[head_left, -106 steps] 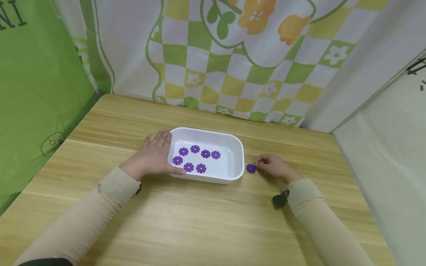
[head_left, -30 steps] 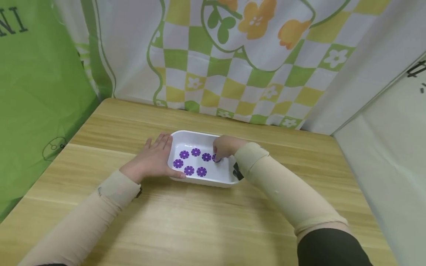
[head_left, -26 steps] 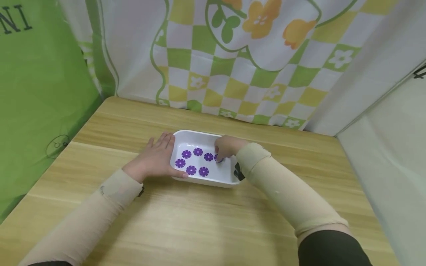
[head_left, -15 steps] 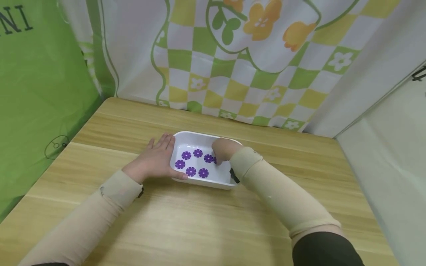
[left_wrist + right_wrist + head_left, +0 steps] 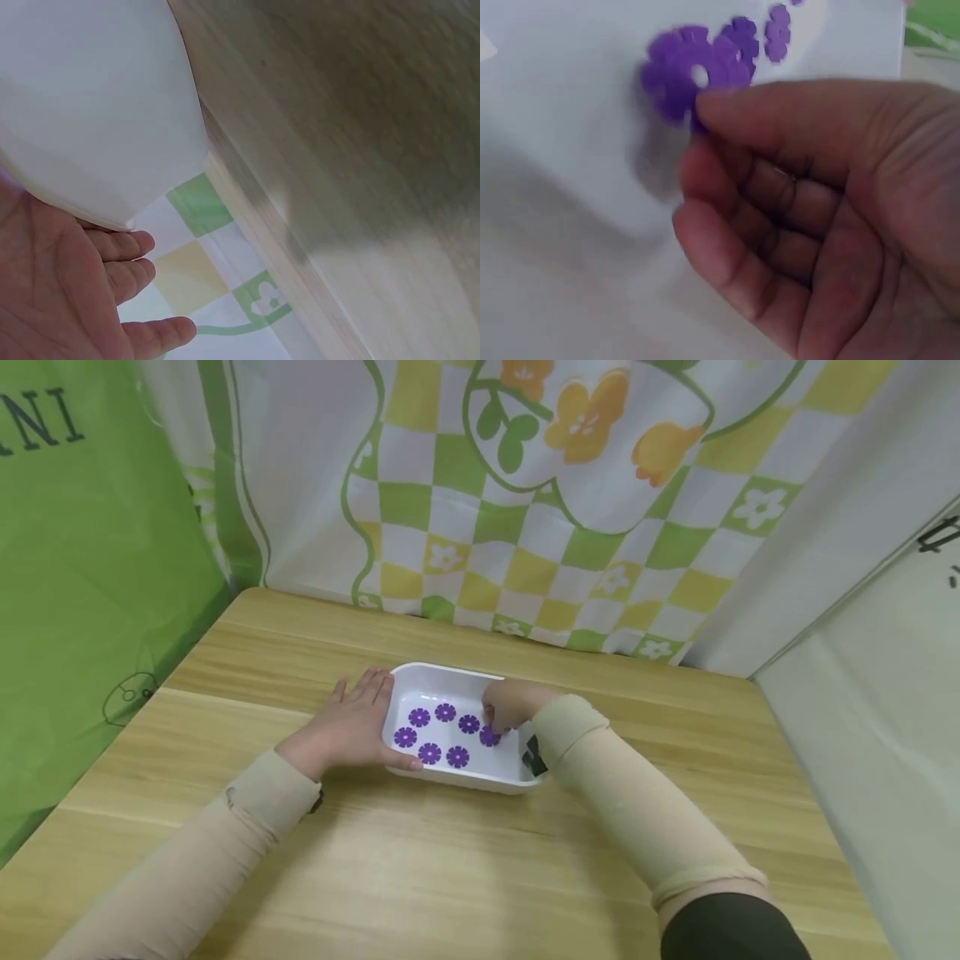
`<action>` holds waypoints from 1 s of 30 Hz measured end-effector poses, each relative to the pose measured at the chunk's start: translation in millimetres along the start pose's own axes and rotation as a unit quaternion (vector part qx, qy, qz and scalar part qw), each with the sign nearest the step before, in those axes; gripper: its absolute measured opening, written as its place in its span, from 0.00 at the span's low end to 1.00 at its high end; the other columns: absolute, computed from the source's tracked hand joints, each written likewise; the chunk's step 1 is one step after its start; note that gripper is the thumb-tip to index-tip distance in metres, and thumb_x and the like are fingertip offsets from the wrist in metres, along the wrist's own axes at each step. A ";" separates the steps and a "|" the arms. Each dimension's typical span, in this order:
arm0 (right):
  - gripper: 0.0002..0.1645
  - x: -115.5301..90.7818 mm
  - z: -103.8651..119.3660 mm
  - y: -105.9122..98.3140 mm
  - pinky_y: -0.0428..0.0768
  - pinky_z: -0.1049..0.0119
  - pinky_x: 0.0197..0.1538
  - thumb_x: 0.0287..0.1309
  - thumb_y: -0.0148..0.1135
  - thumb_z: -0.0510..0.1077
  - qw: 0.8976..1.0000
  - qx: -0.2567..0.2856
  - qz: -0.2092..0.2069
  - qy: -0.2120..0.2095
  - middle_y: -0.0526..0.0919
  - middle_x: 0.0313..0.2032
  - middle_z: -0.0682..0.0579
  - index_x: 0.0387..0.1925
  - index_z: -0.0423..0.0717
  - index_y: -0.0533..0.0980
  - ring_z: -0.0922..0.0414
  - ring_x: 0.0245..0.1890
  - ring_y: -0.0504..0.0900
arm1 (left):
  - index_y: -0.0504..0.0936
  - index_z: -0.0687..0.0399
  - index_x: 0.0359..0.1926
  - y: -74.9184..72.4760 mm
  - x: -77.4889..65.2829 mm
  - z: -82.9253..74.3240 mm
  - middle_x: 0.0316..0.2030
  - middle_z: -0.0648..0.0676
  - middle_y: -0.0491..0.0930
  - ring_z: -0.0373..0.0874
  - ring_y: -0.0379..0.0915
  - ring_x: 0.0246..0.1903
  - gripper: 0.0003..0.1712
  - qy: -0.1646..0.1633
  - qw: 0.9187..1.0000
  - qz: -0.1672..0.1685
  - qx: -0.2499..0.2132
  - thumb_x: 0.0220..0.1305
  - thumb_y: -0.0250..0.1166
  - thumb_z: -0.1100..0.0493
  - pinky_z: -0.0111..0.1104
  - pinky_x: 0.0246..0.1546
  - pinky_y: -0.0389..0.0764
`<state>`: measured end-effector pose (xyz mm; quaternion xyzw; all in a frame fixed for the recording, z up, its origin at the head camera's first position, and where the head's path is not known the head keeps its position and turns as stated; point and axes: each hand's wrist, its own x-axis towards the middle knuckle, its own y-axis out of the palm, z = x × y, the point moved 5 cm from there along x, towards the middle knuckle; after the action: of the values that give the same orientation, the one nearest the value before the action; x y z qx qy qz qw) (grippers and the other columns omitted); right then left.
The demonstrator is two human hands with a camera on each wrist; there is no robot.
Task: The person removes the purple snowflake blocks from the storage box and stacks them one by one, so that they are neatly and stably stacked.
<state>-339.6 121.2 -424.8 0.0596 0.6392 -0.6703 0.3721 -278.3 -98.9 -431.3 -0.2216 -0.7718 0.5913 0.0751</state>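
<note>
In the head view a white plastic tray stands on the table, with several purple flower-shaped plastic discs on its floor. My left hand rests against the tray's left end, fingers extended along its outside and thumb over the front rim. The left wrist view shows those fingers against the outer wall. Inside the tray's right part, my right hand pinches a purple notched disc between thumb and forefinger, its other fingers curled. Blur leaves unclear whether a second disc lies under it.
The wooden table carries the tray near its middle. Behind it hangs a checked, flowered curtain; a green sheet hangs at left and a white one at right. My right sleeve covers the tray's right end.
My right hand, earlier pinching a disc on the table right of the tray, has moved left into the tray. Lately it shifts slightly there, and the rightmost disc shows more. The left hand keeps its place.
</note>
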 end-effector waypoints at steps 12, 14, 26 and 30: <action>0.05 -25.0 -13.1 -12.1 0.80 0.67 0.39 0.64 0.64 0.35 0.993 0.095 -0.023 -0.061 0.81 0.33 0.52 0.32 0.46 0.78 0.58 0.34 0.80 | 0.40 0.74 0.79 1.3 -1.5 -3.5 0.79 0.71 0.38 0.64 0.29 0.79 0.88 -0.007 1.000 0.002 -0.003 0.42 0.65 0.12 0.62 0.75 0.34; 0.04 -28.4 -16.2 -15.1 0.81 0.66 0.39 0.66 0.63 0.36 0.992 0.095 -0.040 -0.069 0.81 0.33 0.52 0.33 0.45 0.78 0.57 0.34 0.80 | 0.40 0.74 0.79 0.4 -1.7 -4.4 0.79 0.71 0.38 0.64 0.30 0.79 0.87 -0.007 1.000 -0.001 -0.004 0.42 0.65 0.13 0.62 0.75 0.34; 0.05 -62.4 -63.3 -21.3 0.82 0.55 0.49 0.70 0.60 0.37 0.964 0.231 -0.110 -0.070 0.84 0.39 0.45 0.42 0.39 0.80 0.52 0.41 0.81 | 0.40 0.75 0.78 -0.4 0.4 -2.7 0.79 0.72 0.38 0.65 0.30 0.79 0.86 -0.001 1.000 0.005 -0.006 0.44 0.65 0.13 0.63 0.74 0.35; 0.07 -71.3 -88.2 -13.6 0.80 0.53 0.51 0.73 0.57 0.37 0.921 0.365 -0.119 -0.066 0.82 0.41 0.45 0.45 0.35 0.77 0.50 0.44 0.79 | 0.40 0.75 0.79 -2.1 0.2 -5.4 0.79 0.72 0.37 0.65 0.30 0.79 0.86 -0.002 1.000 0.009 -0.012 0.44 0.65 0.14 0.62 0.75 0.34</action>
<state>-331.2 229.6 -389.6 0.0699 0.3267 -0.8989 0.2837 -276.9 -94.5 -427.8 -0.2281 -0.7768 0.5833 0.0654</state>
